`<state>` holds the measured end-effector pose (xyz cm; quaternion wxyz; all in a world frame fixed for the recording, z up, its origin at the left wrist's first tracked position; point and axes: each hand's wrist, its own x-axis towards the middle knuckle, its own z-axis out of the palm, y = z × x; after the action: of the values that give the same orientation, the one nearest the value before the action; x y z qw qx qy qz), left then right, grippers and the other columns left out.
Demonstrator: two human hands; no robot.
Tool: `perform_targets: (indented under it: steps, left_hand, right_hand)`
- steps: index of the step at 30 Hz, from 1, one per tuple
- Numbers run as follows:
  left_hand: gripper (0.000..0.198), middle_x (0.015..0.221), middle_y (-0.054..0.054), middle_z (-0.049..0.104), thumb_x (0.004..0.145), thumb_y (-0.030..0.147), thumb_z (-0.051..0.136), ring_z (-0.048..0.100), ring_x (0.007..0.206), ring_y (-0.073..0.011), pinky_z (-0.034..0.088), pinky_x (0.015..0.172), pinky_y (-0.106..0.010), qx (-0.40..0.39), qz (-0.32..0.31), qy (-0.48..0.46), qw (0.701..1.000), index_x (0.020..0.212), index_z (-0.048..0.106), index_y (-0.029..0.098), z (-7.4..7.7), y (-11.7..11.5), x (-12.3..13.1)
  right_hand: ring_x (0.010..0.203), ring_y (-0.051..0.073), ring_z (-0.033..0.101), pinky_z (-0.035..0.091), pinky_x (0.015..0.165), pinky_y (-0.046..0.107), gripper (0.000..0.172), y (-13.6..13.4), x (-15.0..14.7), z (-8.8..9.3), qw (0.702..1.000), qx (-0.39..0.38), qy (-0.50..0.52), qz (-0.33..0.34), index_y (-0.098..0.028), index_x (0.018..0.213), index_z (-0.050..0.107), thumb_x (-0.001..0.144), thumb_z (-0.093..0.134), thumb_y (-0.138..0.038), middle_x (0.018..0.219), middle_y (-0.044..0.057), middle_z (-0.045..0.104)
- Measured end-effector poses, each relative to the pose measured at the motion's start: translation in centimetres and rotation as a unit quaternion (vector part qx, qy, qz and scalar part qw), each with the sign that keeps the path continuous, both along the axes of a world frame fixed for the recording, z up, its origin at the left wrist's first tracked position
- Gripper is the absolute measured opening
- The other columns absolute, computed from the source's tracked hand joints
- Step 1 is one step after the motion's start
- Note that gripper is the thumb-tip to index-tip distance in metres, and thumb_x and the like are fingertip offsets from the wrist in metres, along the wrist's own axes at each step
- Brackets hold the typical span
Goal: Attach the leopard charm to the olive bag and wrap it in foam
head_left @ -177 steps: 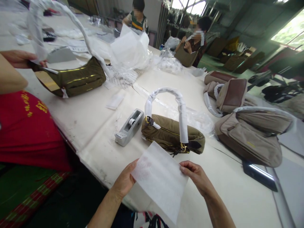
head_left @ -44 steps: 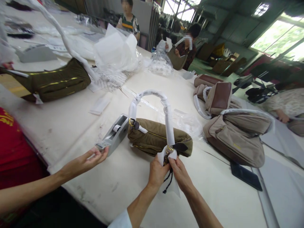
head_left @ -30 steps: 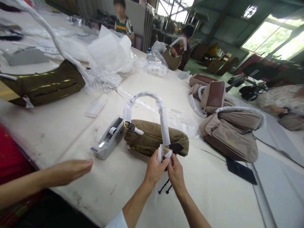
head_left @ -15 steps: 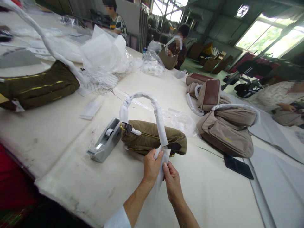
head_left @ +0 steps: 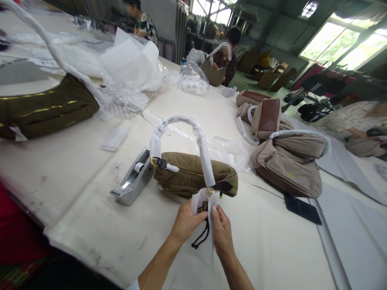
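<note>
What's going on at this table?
A person's left hand and right hand hold a thin white sheet partly around a dark charm in front of an olive handbag. The charm's front is uncovered, black cords hanging below. The bag's white-wrapped handle stands up; a gray tape dispenser sits left, taupe handbags right.

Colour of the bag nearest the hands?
The bag is olive brown; the head view shows it best.

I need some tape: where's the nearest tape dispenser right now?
In the head view, the gray tape dispenser sits left of centre on the white table, just left of the central olive handbag.
</note>
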<state>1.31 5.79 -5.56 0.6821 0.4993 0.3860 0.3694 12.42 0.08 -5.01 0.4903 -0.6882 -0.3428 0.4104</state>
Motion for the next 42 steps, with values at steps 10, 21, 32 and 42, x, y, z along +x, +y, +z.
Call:
perform_targets:
  steps: [10, 21, 32, 42]
  left_hand:
    - [0.008, 0.074, -0.001, 0.055, 0.073, 0.025, 0.058, 0.052, 0.073, -0.0175, 0.039, 0.067, -0.027, 0.132, 0.096, 0.201, 0.966, 0.078, 0.059, 0.019, 0.9, -1.5, 1.5]
    - [0.048, 0.084, -0.01, 0.066, 0.083, 0.051, 0.043, 0.061, 0.078, -0.0212, 0.047, 0.073, -0.032, -0.218, 0.004, -0.236, 0.947, 0.1, 0.061, 0.011, -0.6, -2.8, 0.1]
    - [0.045, 0.105, -0.01, 0.064, 0.077, 0.045, 0.058, 0.058, 0.097, -0.0222, 0.045, 0.087, -0.03, -0.196, 0.093, -0.244, 0.945, 0.11, 0.057, 0.014, -0.5, -4.6, 5.0]
    - [0.039, 0.103, -0.01, 0.063, 0.081, 0.04, 0.055, 0.059, 0.096, -0.0212, 0.045, 0.086, -0.029, -0.182, 0.092, -0.258, 0.944, 0.108, 0.055, 0.012, 0.2, -4.3, 4.9]
  right_hand:
    - [0.081, 0.018, 0.053, 0.042, 0.074, 0.027, 0.035, 0.0, -0.5, -0.4, 0.998, 0.029, -0.06, -0.019, -0.019, 0.099, 0.055, 0.086, 0.04, -0.048, 0.084, 0.002, 0.06]
    - [0.074, 0.017, 0.053, 0.041, 0.067, 0.026, 0.036, 0.4, 1.7, -0.7, 0.993, 0.028, -0.102, -0.058, -0.018, 0.099, 0.057, 0.084, 0.045, -0.049, 0.081, 0.002, 0.061]
    - [0.08, 0.018, 0.057, 0.044, 0.074, 0.032, 0.038, -0.8, -0.2, -0.9, 0.986, 0.023, -0.134, -0.098, -0.022, 0.116, 0.04, 0.083, 0.047, -0.04, 0.092, 0.005, 0.06]
    - [0.105, 0.021, 0.047, 0.041, 0.088, 0.038, 0.016, -1.0, -0.2, -1.4, 0.926, 0.135, -0.347, -0.054, -0.021, 0.094, 0.06, 0.084, 0.048, -0.023, 0.118, 0.009, 0.045]
